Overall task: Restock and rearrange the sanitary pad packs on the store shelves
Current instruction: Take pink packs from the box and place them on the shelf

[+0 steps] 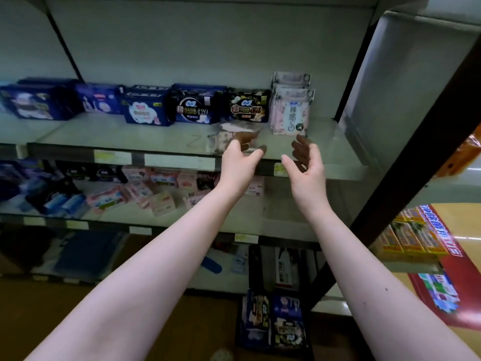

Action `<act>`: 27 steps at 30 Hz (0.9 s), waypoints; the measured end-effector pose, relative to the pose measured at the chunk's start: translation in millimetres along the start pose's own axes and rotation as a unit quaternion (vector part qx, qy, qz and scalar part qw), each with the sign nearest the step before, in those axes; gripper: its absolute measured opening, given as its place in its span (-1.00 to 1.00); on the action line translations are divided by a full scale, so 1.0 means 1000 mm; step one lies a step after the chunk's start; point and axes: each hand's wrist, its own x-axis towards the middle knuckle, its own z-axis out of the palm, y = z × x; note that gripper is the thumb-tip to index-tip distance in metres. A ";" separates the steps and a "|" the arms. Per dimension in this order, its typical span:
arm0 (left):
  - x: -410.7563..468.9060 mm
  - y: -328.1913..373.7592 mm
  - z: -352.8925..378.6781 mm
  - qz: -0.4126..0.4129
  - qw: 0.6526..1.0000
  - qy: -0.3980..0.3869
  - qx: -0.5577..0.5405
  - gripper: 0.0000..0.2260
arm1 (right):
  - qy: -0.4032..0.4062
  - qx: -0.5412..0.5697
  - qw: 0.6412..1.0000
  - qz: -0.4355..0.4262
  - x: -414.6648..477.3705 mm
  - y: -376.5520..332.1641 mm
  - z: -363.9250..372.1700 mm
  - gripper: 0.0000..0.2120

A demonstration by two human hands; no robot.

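A row of sanitary pad packs stands along the back of the upper shelf (156, 138): dark blue packs (145, 106), a black "420" pack (247, 106), and upright pale pink packs (290, 113) at the right end. A pink pack (229, 134) lies flat and blurred near the shelf's front. My left hand (239, 165) reaches over the shelf edge just in front of that pack, fingers spread. My right hand (307, 165) hovers below the pink upright packs, fingers apart. Whether my left fingertips touch the flat pack is unclear.
The lower shelf (182, 220) carries jumbled pink and blue packs. A black crate (273, 321) of packs sits on the floor below. A dark shelf upright (406, 162) runs diagonally at right, with boxed goods (411, 238) beyond it.
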 end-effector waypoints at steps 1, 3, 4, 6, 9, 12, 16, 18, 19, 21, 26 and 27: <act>0.011 -0.002 -0.001 0.003 1.000 -0.010 -0.018 -0.72 | 0.002 -0.007 1.000 0.004 0.008 0.001 0.006 -0.56; 0.029 -0.005 -0.006 0.019 0.999 -0.009 -0.044 -0.81 | 0.006 -0.007 1.000 0.013 0.022 0.003 0.019 -0.56; 0.040 -0.010 -0.011 0.028 0.999 -0.002 -0.043 -0.83 | 0.011 -0.007 1.000 0.017 0.029 0.005 0.028 -0.56; 0.059 -0.022 -0.021 0.040 0.999 -0.007 -0.035 -0.82 | 0.022 -0.016 0.999 0.019 0.043 0.009 0.045 -0.57; 0.087 -0.040 -0.039 0.047 0.998 -0.019 -0.038 -0.81 | 0.024 -0.043 0.999 0.009 0.066 0.017 0.067 -0.59; 0.110 -0.054 -0.051 0.044 0.999 -0.010 -0.019 -0.81 | 0.016 -0.081 0.997 -0.009 0.087 0.026 0.083 -0.60; 0.140 -0.068 -0.065 0.035 0.999 -0.010 -0.007 -0.81 | -0.002 -0.160 0.987 -0.034 0.118 0.042 0.110 -0.56; 0.150 -0.073 -0.070 0.036 0.999 -0.011 -0.007 -0.82 | -0.014 -0.204 0.978 -0.043 0.130 0.051 0.120 -0.54; 0.155 -0.075 -0.073 0.039 0.999 -0.015 -0.005 -0.82 | -0.022 -0.232 0.971 -0.050 0.137 0.056 0.124 -0.52; 0.166 -0.081 -0.075 0.042 0.999 -0.028 0.007 -0.82 | -0.042 -0.292 0.954 -0.052 0.151 0.063 0.130 -0.46; 0.186 -0.090 -0.077 0.050 0.995 -0.062 0.056 -0.77 | -0.100 -0.387 0.916 -0.022 0.177 0.070 0.140 -0.45; 0.189 -0.091 -0.079 0.053 0.994 -0.071 0.067 -0.76 | -0.105 -0.403 0.909 -0.026 0.179 0.071 0.142 -0.49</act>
